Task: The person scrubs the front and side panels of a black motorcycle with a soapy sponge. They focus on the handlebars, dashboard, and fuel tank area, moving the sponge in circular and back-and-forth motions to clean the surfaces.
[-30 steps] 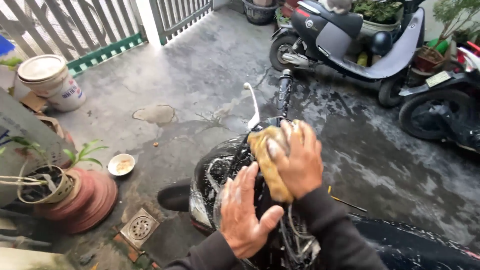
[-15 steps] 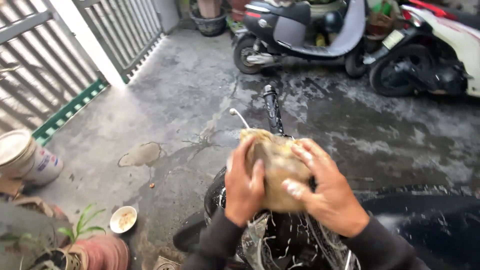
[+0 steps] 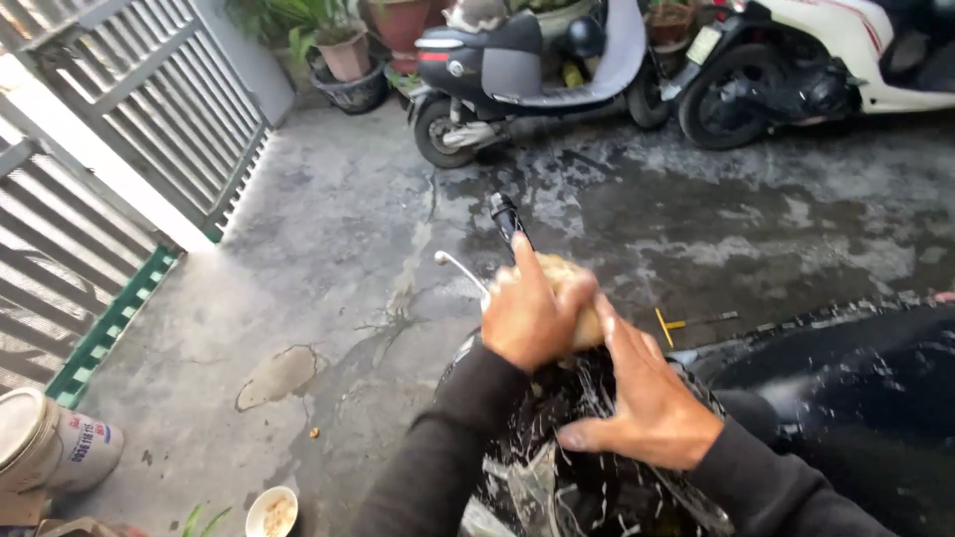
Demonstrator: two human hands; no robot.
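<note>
Our left hand (image 3: pixel 532 318) closes over a soft, soaked yellow sponge (image 3: pixel 577 298), likely slippery, while our right hand (image 3: pixel 647 403) rests open-fingered on the wet black motorbike (image 3: pixel 597 487).

left hand (image 3: pixel 532 313) presses yellow sponge (image 3: pixel 577 298) on soapy black motorbike (image 3: pixel 597 477).

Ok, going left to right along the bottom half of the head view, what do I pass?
White paint bucket → small bowl → left hand gripping the yellow sponge → right hand flat on the soapy black motorbike.
</note>
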